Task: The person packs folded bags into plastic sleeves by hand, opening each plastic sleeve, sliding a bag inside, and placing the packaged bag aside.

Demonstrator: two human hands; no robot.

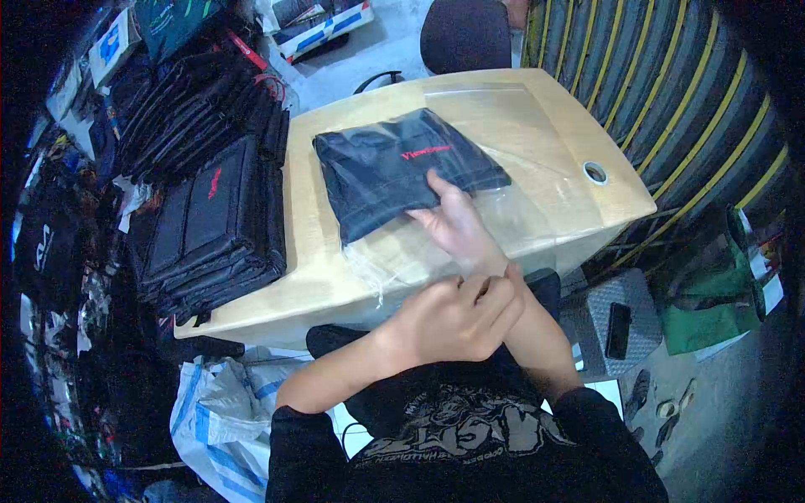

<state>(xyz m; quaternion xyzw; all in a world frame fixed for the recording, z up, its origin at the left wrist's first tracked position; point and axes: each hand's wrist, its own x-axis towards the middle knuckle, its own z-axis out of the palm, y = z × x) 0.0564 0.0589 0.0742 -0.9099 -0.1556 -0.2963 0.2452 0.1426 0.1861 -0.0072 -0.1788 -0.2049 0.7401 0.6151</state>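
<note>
A folded black fabric item (381, 172) with red lettering lies on the pale wooden table (323, 285), inside a clear plastic bag (545, 168) that spreads to the right. My right hand (453, 218) reaches to the item's near edge, its thumb on top and its other fingers partly hidden below, gripping it; the plastic seems to cover this hand. Close to my right forearm, my left hand (465, 318) is closed with curled fingers. What it holds, perhaps the plastic's edge, cannot be made out.
Stacked black fabric cases (210, 210) stand at the table's left side. A white and blue sack (222, 419) is on the floor at lower left. To the right are a grey box (591, 331) with a dark phone-like object (618, 331) and a green bag (704, 314).
</note>
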